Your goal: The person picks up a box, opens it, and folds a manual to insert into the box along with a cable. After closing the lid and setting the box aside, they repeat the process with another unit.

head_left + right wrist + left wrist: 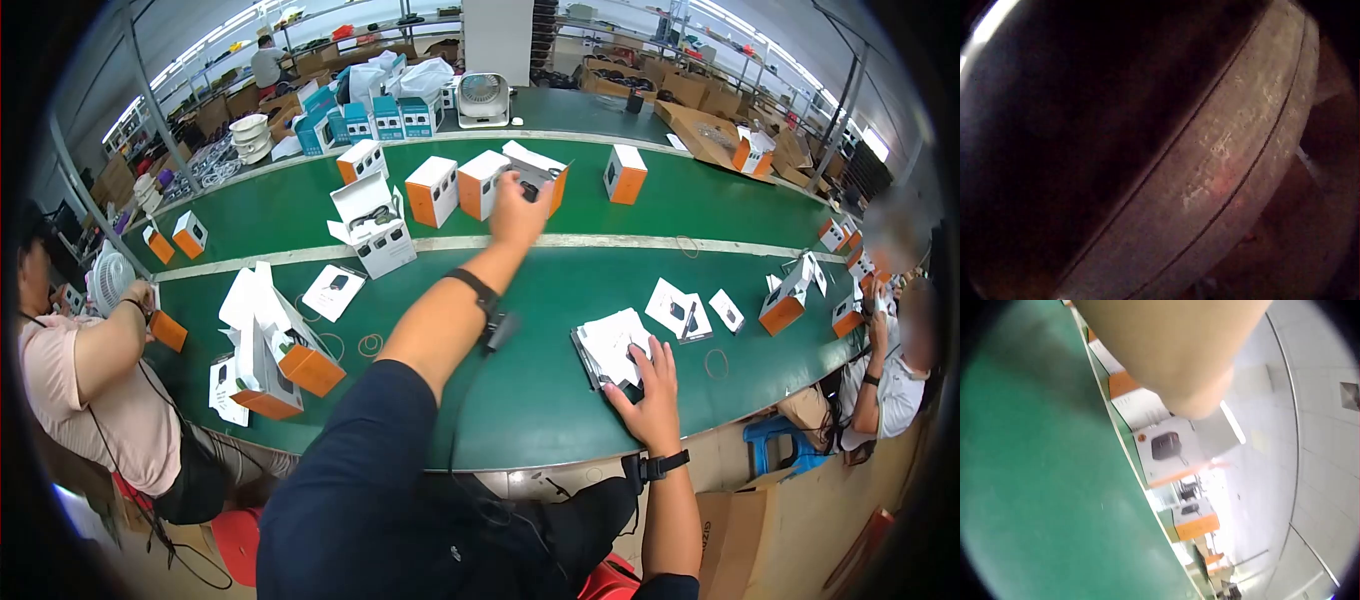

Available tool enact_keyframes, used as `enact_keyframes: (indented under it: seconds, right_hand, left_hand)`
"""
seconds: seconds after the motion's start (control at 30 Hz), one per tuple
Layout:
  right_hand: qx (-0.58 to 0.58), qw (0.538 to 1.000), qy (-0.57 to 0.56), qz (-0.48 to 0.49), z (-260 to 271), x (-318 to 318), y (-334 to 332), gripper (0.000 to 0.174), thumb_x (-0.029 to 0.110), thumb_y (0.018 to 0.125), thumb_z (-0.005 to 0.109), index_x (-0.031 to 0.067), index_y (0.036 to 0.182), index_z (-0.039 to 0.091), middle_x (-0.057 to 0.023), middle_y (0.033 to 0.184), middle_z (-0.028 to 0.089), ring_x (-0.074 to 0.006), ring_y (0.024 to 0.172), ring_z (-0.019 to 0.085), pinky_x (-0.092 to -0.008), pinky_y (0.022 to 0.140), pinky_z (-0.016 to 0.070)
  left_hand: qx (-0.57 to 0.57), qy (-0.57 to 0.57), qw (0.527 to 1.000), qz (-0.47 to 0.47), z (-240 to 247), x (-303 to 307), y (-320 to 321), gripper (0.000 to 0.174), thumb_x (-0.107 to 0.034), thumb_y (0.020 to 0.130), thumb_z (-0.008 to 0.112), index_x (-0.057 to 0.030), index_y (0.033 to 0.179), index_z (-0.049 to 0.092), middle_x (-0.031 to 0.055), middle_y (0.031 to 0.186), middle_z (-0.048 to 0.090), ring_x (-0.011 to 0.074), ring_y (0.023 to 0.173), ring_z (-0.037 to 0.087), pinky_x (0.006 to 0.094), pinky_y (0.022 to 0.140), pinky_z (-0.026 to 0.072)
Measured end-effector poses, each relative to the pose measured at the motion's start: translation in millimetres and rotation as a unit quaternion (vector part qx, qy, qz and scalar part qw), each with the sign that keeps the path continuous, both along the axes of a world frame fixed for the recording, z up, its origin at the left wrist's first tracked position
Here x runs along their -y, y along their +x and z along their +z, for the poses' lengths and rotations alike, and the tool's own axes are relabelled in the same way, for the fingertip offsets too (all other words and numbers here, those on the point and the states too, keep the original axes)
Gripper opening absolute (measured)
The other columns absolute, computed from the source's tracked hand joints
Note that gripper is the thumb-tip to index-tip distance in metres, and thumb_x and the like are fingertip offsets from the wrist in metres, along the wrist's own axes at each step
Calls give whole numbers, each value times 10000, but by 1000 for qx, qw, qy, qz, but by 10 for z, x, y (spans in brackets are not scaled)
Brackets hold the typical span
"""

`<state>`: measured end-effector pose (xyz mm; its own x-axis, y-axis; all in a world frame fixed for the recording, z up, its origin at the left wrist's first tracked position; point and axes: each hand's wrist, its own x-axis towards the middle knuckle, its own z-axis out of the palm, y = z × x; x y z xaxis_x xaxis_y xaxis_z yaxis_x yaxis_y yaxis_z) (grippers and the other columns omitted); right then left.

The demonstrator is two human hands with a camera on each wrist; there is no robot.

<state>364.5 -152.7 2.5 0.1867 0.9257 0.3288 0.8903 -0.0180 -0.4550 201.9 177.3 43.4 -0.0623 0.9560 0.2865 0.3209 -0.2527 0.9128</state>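
My left hand (521, 215) reaches over an open white-and-orange box (556, 189), its fingers at the opening beside a dark item (529, 190); whether they grip it is unclear. The left wrist view shows that hand (1191, 394) blurred above a white box (1147, 453) with a dark device printed on it, fingertips hidden. My right hand (652, 398), fingers spread, lies at the right edge of a stack of white leaflets (606, 340). A small dark piece shows by its fingertips. The right wrist view is dark and shows no hand.
Closed boxes (433, 192) stand left of the open one, another (625, 174) to its right. An open box with cables (383, 247) and tall opened boxes (262, 365) are at left. Leaflets (680, 308) and rubber bands (371, 345) lie about. People sit on both sides.
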Motion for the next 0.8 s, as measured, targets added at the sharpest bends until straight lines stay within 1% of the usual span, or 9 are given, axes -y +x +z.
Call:
enact_keyframes:
  seconds: [0.03, 0.17, 0.27, 0.33, 0.37, 0.53, 0.6, 0.73, 0.8]
  right_hand:
    - [-3, 1000, -2, -5, 3, -7, -1, 689, 355, 804, 815, 77, 1391, 587, -222, 1584, 394, -455, 1490, 292, -529, 1186, 297]
    - [-4, 1000, -8, -8, 15, 2, -8, 673, 348, 818, 804, 76, 1395, 589, -217, 1585, 397, -450, 1494, 291, -525, 1189, 293]
    - [-17, 1000, 5, -1, -41, 10, 42, 624, 333, 841, 785, 82, 1384, 604, -217, 1585, 401, -445, 1500, 287, -522, 1192, 290]
    - [-40, 999, 19, 10, -41, 15, 50, 577, 322, 857, 772, 94, 1365, 625, -218, 1583, 409, -447, 1501, 289, -520, 1193, 288]
    - [-52, 998, 30, 11, -17, 12, 42, 516, 292, 871, 760, 105, 1340, 655, -223, 1566, 436, -452, 1494, 305, -515, 1188, 301]
    - [-74, 994, 67, 38, -91, 21, 127, 408, 220, 914, 708, 104, 1306, 691, -229, 1511, 509, -479, 1468, 349, -508, 1181, 326]
    - [-102, 991, 72, 45, -117, 17, 138, 374, 204, 935, 680, 98, 1294, 697, -233, 1488, 534, -489, 1459, 363, -506, 1180, 330]
    - [-148, 985, 80, 42, -156, 9, 175, 303, 175, 973, 630, 107, 1252, 727, -210, 1459, 574, -480, 1461, 374, -493, 1182, 333]
    - [-157, 982, 93, 53, -198, 24, 218, 284, 170, 976, 628, 112, 1231, 740, -195, 1459, 580, -475, 1466, 371, -486, 1181, 338]
  left_hand:
    - [30, 33, 998, 43, -68, -113, 221, 904, -527, 818, 780, 43, 1424, 427, 221, 1415, 534, 340, 1278, 573, 440, 1028, 479]
    - [-9, -56, 984, 168, 4, -485, 829, 929, -495, 870, 729, 62, 1500, 334, 238, 1535, 411, 359, 1335, 530, 460, 1052, 464]
    - [34, -109, 987, 115, 172, -546, 847, 666, -392, 947, 636, 48, 1420, 474, 257, 1460, 520, 393, 1287, 570, 476, 1024, 482]
    - [55, -108, 992, 21, 174, -500, 806, 413, -278, 990, 545, 27, 1256, 627, 267, 1277, 653, 431, 1170, 631, 493, 967, 509]
    - [67, -62, 994, 64, 103, -477, 866, 329, -244, 998, 524, 23, 1083, 697, 268, 1095, 711, 456, 1066, 662, 508, 912, 524]
    - [77, -10, 995, -60, 40, -278, 593, 399, -308, 994, 547, 55, 1064, 697, 330, 1084, 690, 508, 1086, 636, 527, 930, 500]
    - [31, 57, 995, -70, -221, -453, 327, 408, -326, 979, 602, 60, 1068, 702, 262, 994, 735, 418, 927, 707, 481, 800, 538]
    - [96, -109, 963, -226, 526, 725, -644, 360, -246, 945, 674, 26, 1180, 700, 45, 877, 709, 111, 734, 617, 301, 617, 480]
    - [41, -136, 957, -254, 489, 891, -991, 362, -223, 938, 682, 18, 1208, 692, 65, 939, 728, 141, 789, 659, 320, 660, 512]
